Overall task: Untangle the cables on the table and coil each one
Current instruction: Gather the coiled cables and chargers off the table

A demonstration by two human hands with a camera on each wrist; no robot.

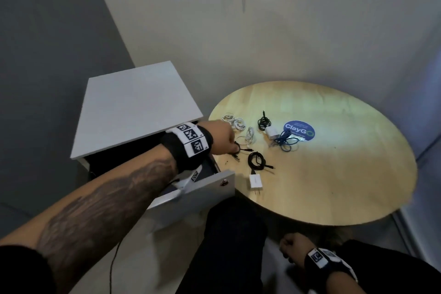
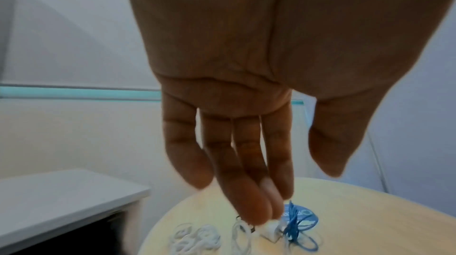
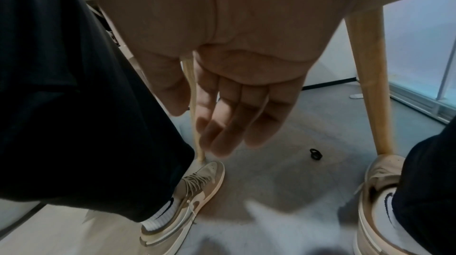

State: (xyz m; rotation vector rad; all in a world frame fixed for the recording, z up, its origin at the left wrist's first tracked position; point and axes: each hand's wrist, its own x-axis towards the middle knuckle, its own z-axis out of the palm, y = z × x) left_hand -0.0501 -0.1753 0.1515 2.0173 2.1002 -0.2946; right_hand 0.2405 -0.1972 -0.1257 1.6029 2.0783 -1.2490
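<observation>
Cables (image 1: 256, 141) noted in a loose scatter on the near-left part of the round desk (image 1: 334, 174): white bundle (image 1: 235, 122), blue cable (image 1: 286, 142) lying against a white charger (image 1: 271, 131), two black coils, and one loose black cable (image 1: 241, 150) right at the desk edge. Left hand (image 1: 223, 137) reaching over that loose cable, fingers (image 2: 246, 191) straight and released, gripping nothing (contact with the cable not confirmable). Right hand (image 1: 292, 248) hanging below the desk, fingers (image 3: 229, 118) slack, holding nothing. Judged hazards: loose black cable liable to slide off the edge into the open drawer (image 1: 202, 193) just beside it if brushed; charger liable to be dragged along if the blue cable is lifted without separating first; one-handed pulling likely to tighten snags rather than free them.
</observation>
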